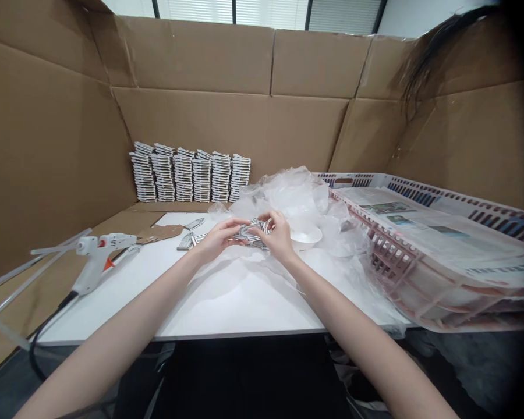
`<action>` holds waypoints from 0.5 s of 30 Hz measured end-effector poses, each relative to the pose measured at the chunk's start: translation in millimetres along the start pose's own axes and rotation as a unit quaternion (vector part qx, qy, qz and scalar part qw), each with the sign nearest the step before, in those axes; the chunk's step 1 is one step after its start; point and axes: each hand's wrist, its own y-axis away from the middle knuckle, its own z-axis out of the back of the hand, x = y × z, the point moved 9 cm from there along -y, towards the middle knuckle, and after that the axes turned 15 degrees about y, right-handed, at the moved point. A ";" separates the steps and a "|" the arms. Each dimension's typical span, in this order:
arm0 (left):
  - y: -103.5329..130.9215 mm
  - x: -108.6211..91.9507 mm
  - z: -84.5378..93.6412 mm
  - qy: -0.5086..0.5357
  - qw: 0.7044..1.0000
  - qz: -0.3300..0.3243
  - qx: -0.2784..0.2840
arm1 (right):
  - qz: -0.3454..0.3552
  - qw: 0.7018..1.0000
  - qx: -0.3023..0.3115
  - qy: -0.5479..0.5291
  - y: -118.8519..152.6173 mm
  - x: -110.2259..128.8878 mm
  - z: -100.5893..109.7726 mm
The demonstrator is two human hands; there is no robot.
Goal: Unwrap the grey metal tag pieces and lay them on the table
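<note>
Over the middle of the white table (pixel 240 302), both hands are closed around a small cluster of silver metal pieces (pixel 250 231). My left hand (pixel 218 240) grips its left side, thumb below and fingers above. From the right, my right hand (pixel 277 233) pinches the same cluster with thumb and fingertips. What kind of pieces they are is too small to tell. More loose silver pieces (pixel 187 240) lie just left of my left hand. A white round roll or disc (pixel 305 233) sits right of my right hand, among crumpled clear plastic film (pixel 288 195).
Several stacks of flat silver-white pieces (pixel 183 177) stand along the back cardboard wall (pixel 227 122). A white glue gun (pixel 94 262) with a black cord lies at left, near clear sticks (pixel 35 285). A pink-and-white plastic basket (pixel 393 250) holding newspaper (pixel 441 227) fills the right.
</note>
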 end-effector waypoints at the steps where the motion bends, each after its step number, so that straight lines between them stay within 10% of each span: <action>1: 0.3 -0.7 -0.1 0.000 1.000 -0.002 0.001 | -0.012 1.000 0.009 -0.011 -0.6 -4.1 -2.0; 15: 0.8 -14.1 2.9 -0.158 0.985 -0.068 -0.030 | -0.032 0.994 0.100 -0.042 -3.5 -14.1 -19.4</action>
